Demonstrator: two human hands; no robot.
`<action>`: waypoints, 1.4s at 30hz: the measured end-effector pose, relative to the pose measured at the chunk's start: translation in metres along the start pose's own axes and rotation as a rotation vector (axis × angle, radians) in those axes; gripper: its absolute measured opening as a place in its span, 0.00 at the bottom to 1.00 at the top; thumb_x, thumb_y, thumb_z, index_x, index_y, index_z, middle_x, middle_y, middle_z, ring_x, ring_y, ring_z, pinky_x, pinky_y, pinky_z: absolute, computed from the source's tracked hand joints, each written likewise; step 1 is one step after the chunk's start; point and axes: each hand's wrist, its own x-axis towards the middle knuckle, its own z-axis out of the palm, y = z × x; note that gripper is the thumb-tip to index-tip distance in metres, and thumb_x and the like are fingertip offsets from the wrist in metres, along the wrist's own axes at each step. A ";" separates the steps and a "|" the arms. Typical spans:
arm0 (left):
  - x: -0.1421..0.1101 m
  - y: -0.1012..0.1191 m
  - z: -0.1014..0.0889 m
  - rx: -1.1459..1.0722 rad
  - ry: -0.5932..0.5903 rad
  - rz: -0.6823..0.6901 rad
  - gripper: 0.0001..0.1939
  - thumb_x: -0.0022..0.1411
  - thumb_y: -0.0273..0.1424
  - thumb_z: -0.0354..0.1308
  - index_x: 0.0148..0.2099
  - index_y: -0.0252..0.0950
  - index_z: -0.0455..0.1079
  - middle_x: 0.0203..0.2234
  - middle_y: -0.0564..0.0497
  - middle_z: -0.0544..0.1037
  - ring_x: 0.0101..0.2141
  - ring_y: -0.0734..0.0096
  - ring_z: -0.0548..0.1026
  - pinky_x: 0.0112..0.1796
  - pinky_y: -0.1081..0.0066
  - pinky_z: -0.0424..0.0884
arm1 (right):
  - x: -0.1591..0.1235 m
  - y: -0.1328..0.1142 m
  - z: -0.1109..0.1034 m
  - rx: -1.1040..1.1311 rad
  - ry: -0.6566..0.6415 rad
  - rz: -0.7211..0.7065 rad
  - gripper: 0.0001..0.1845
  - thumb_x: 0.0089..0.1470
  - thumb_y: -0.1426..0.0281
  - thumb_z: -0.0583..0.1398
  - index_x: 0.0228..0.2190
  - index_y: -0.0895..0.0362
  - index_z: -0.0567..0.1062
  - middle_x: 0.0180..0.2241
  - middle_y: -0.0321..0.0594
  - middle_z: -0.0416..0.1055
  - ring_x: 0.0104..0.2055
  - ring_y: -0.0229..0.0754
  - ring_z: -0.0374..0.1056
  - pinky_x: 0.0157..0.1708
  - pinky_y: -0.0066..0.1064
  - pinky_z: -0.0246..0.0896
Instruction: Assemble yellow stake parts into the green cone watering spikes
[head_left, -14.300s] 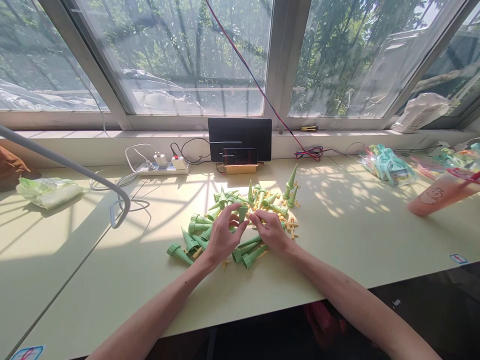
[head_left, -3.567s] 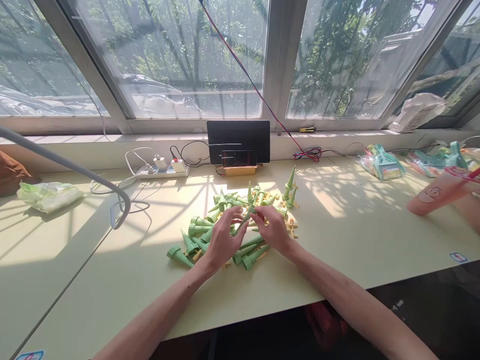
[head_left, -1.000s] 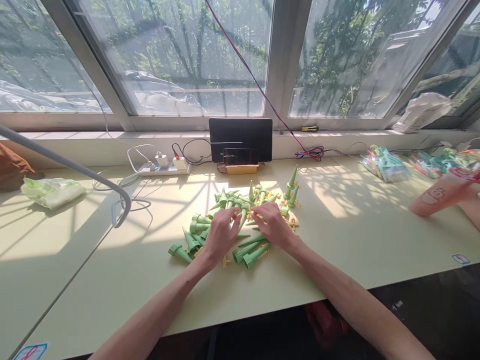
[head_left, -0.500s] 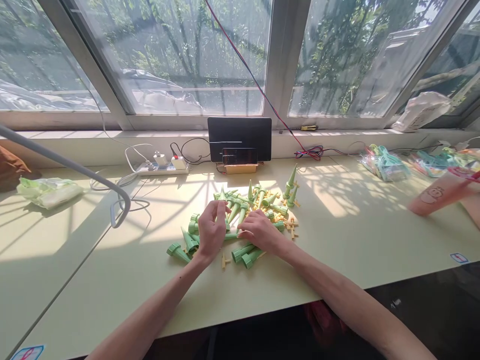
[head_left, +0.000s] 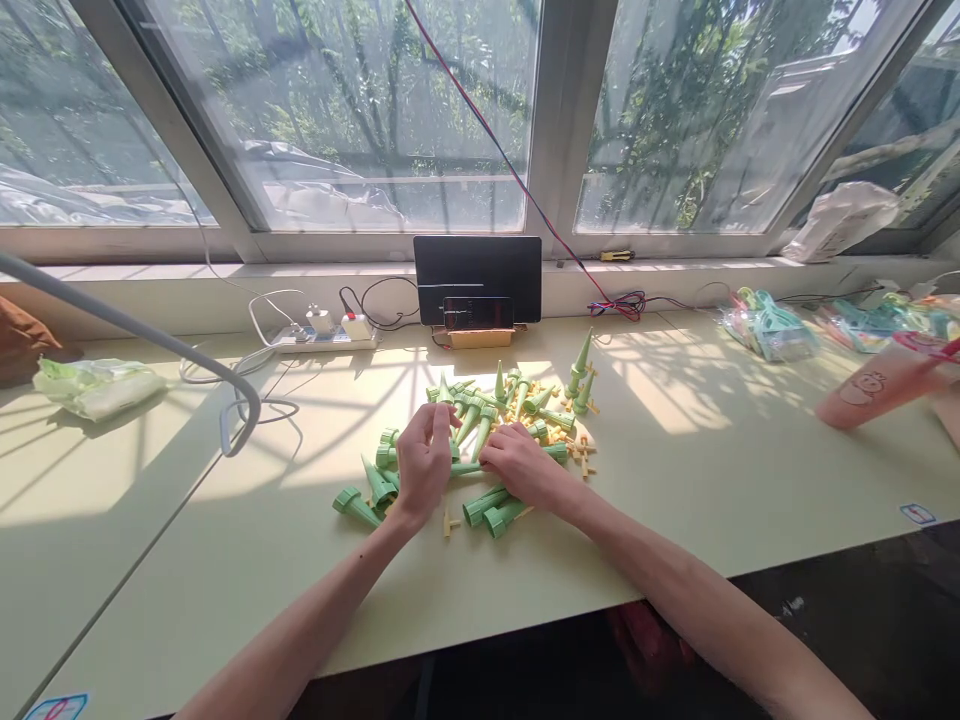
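Observation:
Between my two hands lies a green plant watering spike, its narrow tip pointing right. My left hand is closed around its wide end, which the fingers mostly cover. At the tip, the fingers of my right hand are pinched together. Whether they grip the tip or a small part on it is hidden. Around both hands spreads a pile of green spikes with ribbed caps, mixed with yellow T-shaped pieces. One such yellow piece lies alone below my left hand. Two spikes rest below my right hand.
A dark tablet and a phone stand behind the pile. A power strip with cables is at the back left. A bent grey metal bar reaches in from the left. A pink cup leans at the right.
The fingers of my right hand have drawn closer together and shifted slightly right at the spike's tip. My left hand has stayed almost where it was.

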 end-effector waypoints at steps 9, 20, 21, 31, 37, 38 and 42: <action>0.000 0.000 0.000 0.025 0.054 -0.002 0.15 0.69 0.37 0.47 0.36 0.36 0.70 0.29 0.52 0.75 0.31 0.71 0.71 0.34 0.72 0.67 | -0.005 0.001 -0.017 0.124 0.030 0.030 0.12 0.61 0.81 0.51 0.29 0.58 0.68 0.31 0.41 0.66 0.35 0.42 0.58 0.38 0.32 0.54; 0.001 0.000 0.001 -0.147 0.097 -0.015 0.13 0.69 0.40 0.48 0.45 0.37 0.65 0.38 0.48 0.75 0.41 0.67 0.75 0.44 0.65 0.72 | -0.004 0.003 -0.021 0.248 0.378 0.149 0.06 0.62 0.77 0.53 0.34 0.57 0.68 0.32 0.42 0.68 0.38 0.44 0.61 0.41 0.36 0.59; 0.001 -0.001 0.001 -0.184 0.069 -0.030 0.13 0.68 0.41 0.49 0.47 0.37 0.64 0.38 0.48 0.75 0.41 0.66 0.75 0.43 0.64 0.72 | -0.004 0.002 -0.021 0.253 0.402 0.165 0.06 0.62 0.77 0.54 0.34 0.57 0.68 0.32 0.42 0.68 0.38 0.45 0.61 0.41 0.36 0.60; -0.003 -0.001 0.005 -0.289 -0.169 -0.121 0.17 0.63 0.41 0.58 0.48 0.38 0.62 0.29 0.52 0.75 0.32 0.66 0.78 0.36 0.65 0.75 | -0.003 -0.001 -0.015 0.232 0.425 0.176 0.05 0.62 0.74 0.55 0.33 0.56 0.69 0.31 0.41 0.69 0.37 0.45 0.63 0.39 0.36 0.61; -0.003 -0.001 0.005 -0.264 -0.093 -0.134 0.16 0.64 0.40 0.56 0.49 0.37 0.63 0.31 0.51 0.76 0.30 0.69 0.77 0.35 0.66 0.74 | -0.004 0.001 -0.015 0.208 0.403 0.177 0.07 0.59 0.69 0.61 0.40 0.57 0.71 0.35 0.42 0.72 0.39 0.47 0.65 0.43 0.40 0.61; -0.002 -0.001 0.004 -0.255 -0.065 -0.138 0.16 0.64 0.41 0.56 0.49 0.37 0.63 0.31 0.51 0.75 0.29 0.69 0.77 0.35 0.67 0.74 | -0.004 0.002 -0.015 0.196 0.397 0.191 0.10 0.58 0.69 0.61 0.42 0.57 0.70 0.36 0.43 0.73 0.40 0.48 0.66 0.44 0.41 0.61; 0.000 -0.001 0.004 -0.221 0.023 -0.128 0.16 0.65 0.40 0.55 0.50 0.37 0.63 0.28 0.53 0.73 0.26 0.72 0.75 0.30 0.71 0.72 | -0.002 0.007 -0.012 0.098 0.329 0.241 0.16 0.56 0.71 0.62 0.47 0.59 0.70 0.39 0.45 0.73 0.44 0.50 0.65 0.47 0.43 0.59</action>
